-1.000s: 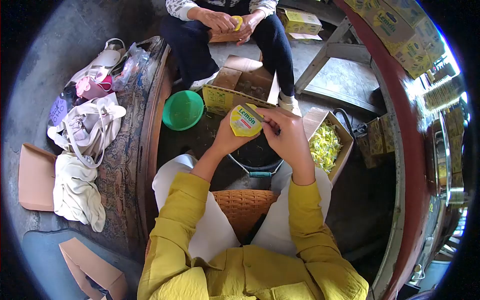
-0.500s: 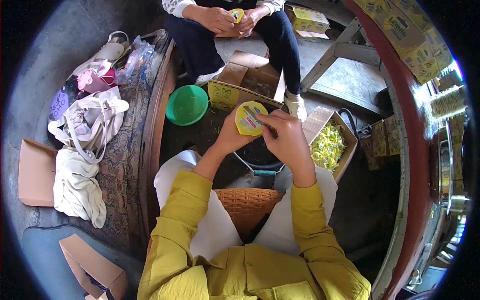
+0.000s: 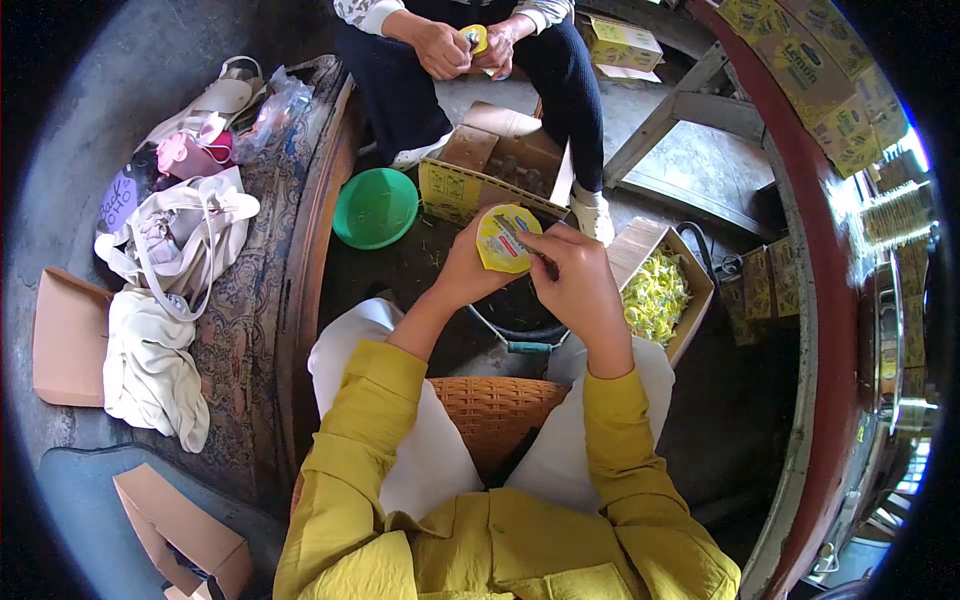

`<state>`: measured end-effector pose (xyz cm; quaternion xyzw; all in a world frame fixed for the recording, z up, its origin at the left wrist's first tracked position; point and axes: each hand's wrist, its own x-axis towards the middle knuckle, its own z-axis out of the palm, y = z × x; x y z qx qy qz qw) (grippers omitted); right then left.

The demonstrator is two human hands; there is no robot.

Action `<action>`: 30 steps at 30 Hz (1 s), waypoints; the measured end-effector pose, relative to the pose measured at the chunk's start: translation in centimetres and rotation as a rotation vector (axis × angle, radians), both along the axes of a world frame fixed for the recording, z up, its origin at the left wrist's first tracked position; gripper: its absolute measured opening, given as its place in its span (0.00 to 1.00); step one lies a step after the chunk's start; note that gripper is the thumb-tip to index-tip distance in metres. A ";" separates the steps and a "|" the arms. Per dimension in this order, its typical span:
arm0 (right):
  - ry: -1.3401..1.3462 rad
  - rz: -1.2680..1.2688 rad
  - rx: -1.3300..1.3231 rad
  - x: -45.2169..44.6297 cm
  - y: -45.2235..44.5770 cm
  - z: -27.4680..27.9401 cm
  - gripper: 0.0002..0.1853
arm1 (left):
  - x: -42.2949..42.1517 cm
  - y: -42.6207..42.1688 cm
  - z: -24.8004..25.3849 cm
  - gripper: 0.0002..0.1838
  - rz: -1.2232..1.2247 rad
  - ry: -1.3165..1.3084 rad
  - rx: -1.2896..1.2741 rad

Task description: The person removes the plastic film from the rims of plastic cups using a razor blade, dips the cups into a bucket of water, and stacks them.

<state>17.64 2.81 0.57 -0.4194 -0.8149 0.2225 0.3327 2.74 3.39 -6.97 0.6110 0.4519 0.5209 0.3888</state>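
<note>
My left hand [image 3: 462,268] is wrapped round a yellow cup [image 3: 504,240] whose printed lid faces up. A thin grey blade [image 3: 512,232] lies across the lid, pinched between the fingertips of my right hand [image 3: 574,272]. Both hands are above a dark bucket with a teal handle grip [image 3: 529,348]. Beyond them stands an open carton [image 3: 452,192] with cups inside. To the right, a second carton [image 3: 632,246] holds a heap of yellow and white strips [image 3: 655,297].
Opposite sits a person whose hands [image 3: 442,50] hold a small yellow item. A green basin [image 3: 375,208] is left of the carton. Bags [image 3: 180,232] and a cloth [image 3: 153,358] lie on the patterned bench at left. A wooden frame [image 3: 655,135] stands at right.
The lid has turned a little in my left hand, and the blade in my right hand has shifted across it. The camera view has moved slightly. The other person's hands have shifted a little.
</note>
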 end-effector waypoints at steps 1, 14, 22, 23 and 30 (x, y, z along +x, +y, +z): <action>0.001 -0.003 -0.006 0.0 0.0 0.0 0.14 | 0.0 0.0 0.0 0.32 -0.008 -0.017 -0.010; -0.004 -0.004 0.018 -0.1 -0.1 -0.3 0.14 | -0.1 0.2 -0.4 0.35 -0.002 0.015 0.042; 0.002 0.021 0.102 -0.3 0.4 -1.4 0.14 | -0.1 0.4 -1.1 0.35 -0.002 -0.020 0.048; -0.004 0.020 0.079 -0.2 0.3 -1.2 0.14 | -0.1 0.4 -1.2 0.35 -0.001 -0.015 0.031; -0.020 0.023 0.075 0.0 0.2 -1.2 0.14 | 0.1 0.5 -1.5 0.36 0.013 -0.014 0.035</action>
